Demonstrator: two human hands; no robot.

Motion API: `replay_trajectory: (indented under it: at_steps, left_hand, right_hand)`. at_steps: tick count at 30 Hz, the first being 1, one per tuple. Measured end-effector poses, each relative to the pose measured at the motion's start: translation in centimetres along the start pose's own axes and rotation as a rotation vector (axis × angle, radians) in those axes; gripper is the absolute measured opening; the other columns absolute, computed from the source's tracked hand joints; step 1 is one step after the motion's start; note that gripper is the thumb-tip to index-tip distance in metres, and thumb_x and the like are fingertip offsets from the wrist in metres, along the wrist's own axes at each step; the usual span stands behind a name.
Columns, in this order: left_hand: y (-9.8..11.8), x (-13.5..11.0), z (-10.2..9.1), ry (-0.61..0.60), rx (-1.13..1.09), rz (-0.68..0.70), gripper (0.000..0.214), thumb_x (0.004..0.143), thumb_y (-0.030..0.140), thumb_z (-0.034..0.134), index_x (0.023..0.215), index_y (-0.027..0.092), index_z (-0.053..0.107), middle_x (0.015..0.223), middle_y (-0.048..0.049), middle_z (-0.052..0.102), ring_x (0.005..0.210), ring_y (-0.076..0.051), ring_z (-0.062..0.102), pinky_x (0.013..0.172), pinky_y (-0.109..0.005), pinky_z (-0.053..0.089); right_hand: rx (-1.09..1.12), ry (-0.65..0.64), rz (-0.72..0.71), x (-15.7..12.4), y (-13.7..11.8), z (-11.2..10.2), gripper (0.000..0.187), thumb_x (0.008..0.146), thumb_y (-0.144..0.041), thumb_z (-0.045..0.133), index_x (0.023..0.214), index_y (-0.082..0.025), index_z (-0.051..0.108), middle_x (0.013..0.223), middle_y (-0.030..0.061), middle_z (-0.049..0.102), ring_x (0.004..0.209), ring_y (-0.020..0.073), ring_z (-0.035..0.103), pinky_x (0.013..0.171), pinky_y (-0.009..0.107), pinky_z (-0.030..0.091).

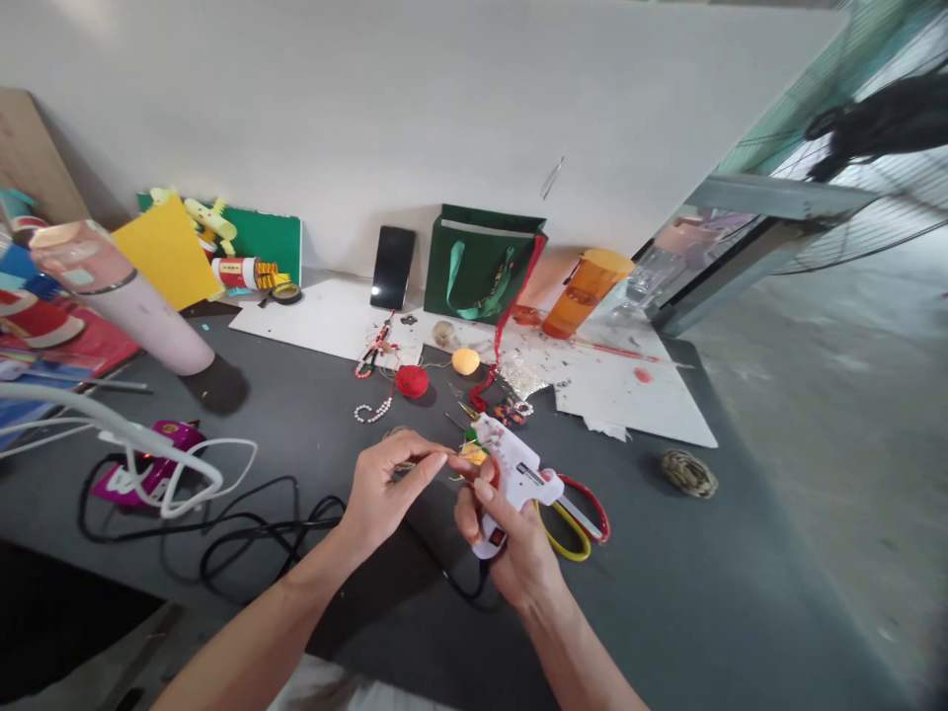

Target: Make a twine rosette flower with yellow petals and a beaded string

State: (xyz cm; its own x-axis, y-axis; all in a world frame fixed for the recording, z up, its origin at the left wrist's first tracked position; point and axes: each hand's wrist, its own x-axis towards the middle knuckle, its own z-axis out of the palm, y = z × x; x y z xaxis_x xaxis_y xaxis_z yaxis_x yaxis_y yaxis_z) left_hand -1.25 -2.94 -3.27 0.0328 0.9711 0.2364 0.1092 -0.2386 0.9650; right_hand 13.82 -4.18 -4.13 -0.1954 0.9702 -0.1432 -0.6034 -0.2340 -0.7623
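Note:
My right hand is wrapped round the grip of a white glue gun, whose nozzle points up and left over the grey table. My left hand pinches a small yellow and green piece right at the nozzle tip; I cannot make out what the piece is. A black cord runs left from the gun. Just right of my right hand lie scissors with red and yellow handles.
A red ball, an orange ball and bead strings lie beyond my hands. Farther back stand a green bag, a phone and an orange bottle. A pink bottle, a purple device and white cable sit left; a twine coil lies right.

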Motion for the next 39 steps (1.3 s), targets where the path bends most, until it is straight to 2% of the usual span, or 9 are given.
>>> replay_trajectory:
  at_steps: [3,7,12,17,23,26,30,34,39]
  left_hand:
    - [0.0,0.0,0.0,0.007,-0.066,-0.052,0.017,0.087,0.030,0.063,0.087,0.017,0.075,0.084,-0.0080,0.075,0.081,-0.018,0.066,0.074,-0.028,0.050]
    - [0.0,0.0,0.4,-0.003,-0.252,-0.168,0.017,0.084,0.032,0.067,0.087,0.018,0.076,0.083,-0.0064,0.076,0.077,-0.016,0.067,0.072,-0.026,0.051]
    - [-0.2,0.0,1.2,0.064,-0.532,-0.371,0.021,0.069,0.037,0.081,0.075,0.017,0.076,0.071,-0.0028,0.074,0.063,-0.012,0.065,0.066,-0.023,0.052]
    - [-0.4,0.1,1.8,0.214,-0.599,-0.466,0.024,0.059,0.035,0.086,0.067,0.015,0.075,0.062,-0.0007,0.071,0.058,-0.010,0.063,0.062,-0.021,0.049]
    - [-0.2,0.2,2.1,0.278,-0.718,-0.594,0.029,0.050,0.034,0.089,0.059,0.014,0.071,0.054,0.0011,0.066,0.048,-0.008,0.057,0.053,-0.019,0.047]
    - [0.1,0.5,1.9,0.277,-0.764,-0.633,0.030,0.046,0.032,0.091,0.056,0.014,0.069,0.051,0.0024,0.064,0.046,-0.007,0.055,0.052,-0.019,0.046]
    - [0.4,0.7,1.2,0.156,-0.782,-0.608,0.034,0.051,0.038,0.090,0.064,0.013,0.071,0.055,0.0009,0.065,0.051,-0.008,0.057,0.055,-0.020,0.047]
    - [0.4,0.1,1.0,0.007,-0.645,-0.497,0.032,0.060,0.041,0.086,0.060,0.014,0.068,0.053,0.0009,0.062,0.051,-0.009,0.055,0.055,-0.023,0.046]
    - [0.5,-0.8,1.3,0.016,-0.198,-0.079,0.016,0.075,0.031,0.076,0.069,0.016,0.072,0.069,-0.0048,0.071,0.064,-0.015,0.062,0.064,-0.027,0.049]
  right_hand:
    - [-0.062,0.009,-0.028,0.0,0.2,0.0,0.026,0.077,-0.033,0.076,0.078,-0.021,0.053,0.049,-0.0045,0.060,0.040,0.0084,0.047,0.040,0.017,0.035]
    - [-0.093,0.024,-0.056,-0.1,0.3,0.0,0.029,0.076,-0.037,0.077,0.078,-0.021,0.052,0.047,-0.0060,0.058,0.039,0.0081,0.046,0.039,0.017,0.035]
    - [-0.184,0.040,-0.079,-0.2,0.7,-0.2,0.032,0.075,-0.042,0.077,0.077,-0.022,0.052,0.048,-0.0045,0.061,0.040,0.0105,0.052,0.039,0.019,0.039]
    - [-0.392,0.020,-0.085,-0.4,0.8,-0.1,0.034,0.076,-0.047,0.073,0.071,-0.021,0.053,0.052,-0.0011,0.066,0.042,0.0125,0.058,0.046,0.024,0.051]
    - [-0.638,0.108,-0.143,-1.0,1.6,0.0,0.029,0.076,-0.046,0.073,0.075,-0.022,0.056,0.055,-0.0001,0.069,0.050,0.0178,0.067,0.052,0.028,0.056]
    - [-0.578,0.065,-0.107,-1.0,1.6,0.0,0.028,0.077,-0.043,0.074,0.074,-0.022,0.056,0.055,-0.0012,0.068,0.050,0.0161,0.065,0.053,0.027,0.055]
    - [-0.117,0.002,-0.065,-0.3,0.4,0.2,0.031,0.073,-0.040,0.078,0.074,-0.022,0.053,0.064,-0.0049,0.064,0.036,0.0049,0.045,0.035,0.018,0.036]
    - [0.262,-0.049,-0.001,0.3,-0.6,0.2,0.028,0.071,-0.027,0.081,0.074,-0.021,0.054,0.064,-0.0095,0.051,0.035,-0.0006,0.019,0.033,0.013,0.025]
    - [0.411,-0.077,0.094,0.5,-0.3,-0.3,0.026,0.071,-0.024,0.081,0.075,-0.020,0.056,0.067,-0.0094,0.046,0.038,-0.0001,0.011,0.032,0.009,0.026]
